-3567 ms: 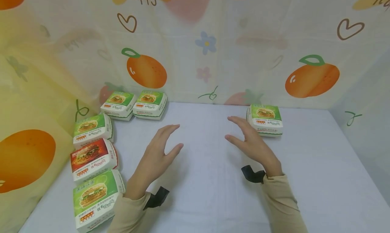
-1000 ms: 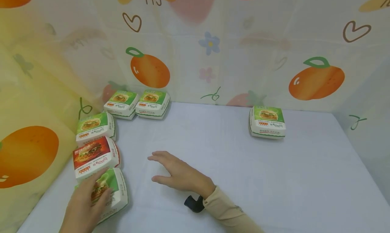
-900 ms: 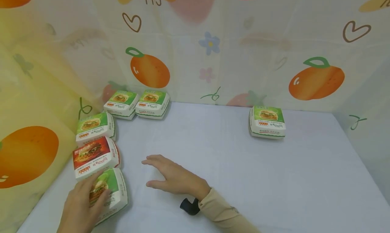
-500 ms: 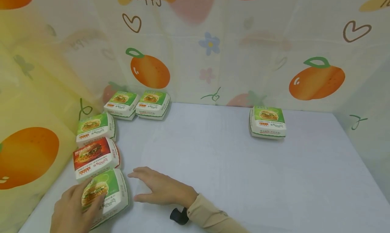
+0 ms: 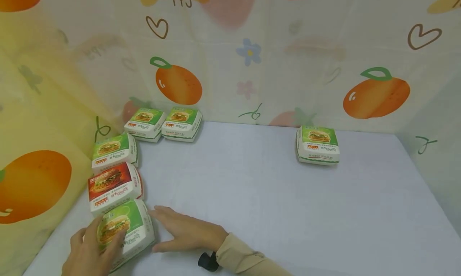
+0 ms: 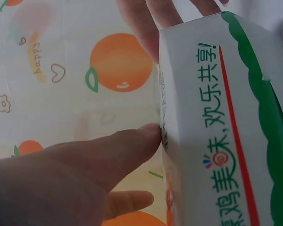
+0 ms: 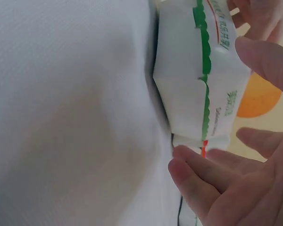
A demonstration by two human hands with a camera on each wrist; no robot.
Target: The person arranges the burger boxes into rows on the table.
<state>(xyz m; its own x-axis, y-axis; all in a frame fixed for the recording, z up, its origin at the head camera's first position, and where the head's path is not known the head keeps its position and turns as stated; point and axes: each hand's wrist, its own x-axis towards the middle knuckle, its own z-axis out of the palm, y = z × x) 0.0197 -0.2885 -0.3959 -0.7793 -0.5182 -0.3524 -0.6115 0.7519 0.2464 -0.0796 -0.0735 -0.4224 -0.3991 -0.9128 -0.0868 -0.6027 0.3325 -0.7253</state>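
Note:
A white burger box with a green top (image 5: 138, 235) lies nearest the front at the left of the table, a burger printed on its lid. My left hand (image 5: 88, 250) is at its left side, fingers spread along the far edge and thumb over the lid. In the left wrist view the thumb (image 6: 127, 146) reaches the top face of the box (image 6: 193, 103). Close to the box's right side is my right hand (image 5: 189, 232), fingers extended and thumb apart. The right wrist view has that hand (image 7: 254, 183) beside the box (image 7: 184, 70); contact is hard to tell.
Behind the front box stands a red-topped burger box (image 5: 113, 184), then a green one (image 5: 114, 151). Two more green boxes, a left one (image 5: 145, 123) and a right one (image 5: 181, 123), sit at the back wall. Another green box (image 5: 317, 145) stands alone at back right.
Both hands have moved from mid-table to the front left box, the left to its left side, the right leftward and nearer to its right side. The boxes have stayed in place.

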